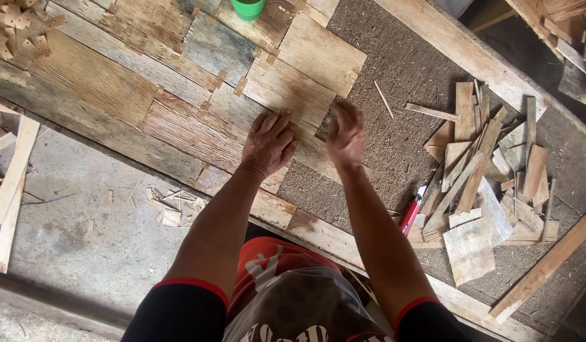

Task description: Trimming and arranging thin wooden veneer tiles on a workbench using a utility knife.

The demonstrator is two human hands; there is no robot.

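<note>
My left hand [268, 143] lies flat, palm down, on thin wooden veneer sheets [198, 130] laid edge to edge over a brown particle board [404, 69]. It presses near the lower corner of a pale sheet [292, 90]. My right hand [345, 134] hovers just to the right, fingers loosely curled and blurred, at the edge where that sheet meets the bare board. Neither hand holds anything.
A pile of loose veneer scraps [486, 183] lies at the right. A red utility knife [412, 212] rests beside it. A green cup [248, 7] stands at the top. Small wood chips [17, 28] sit top left; slats [11, 183] and shavings lie on the concrete floor [84, 234].
</note>
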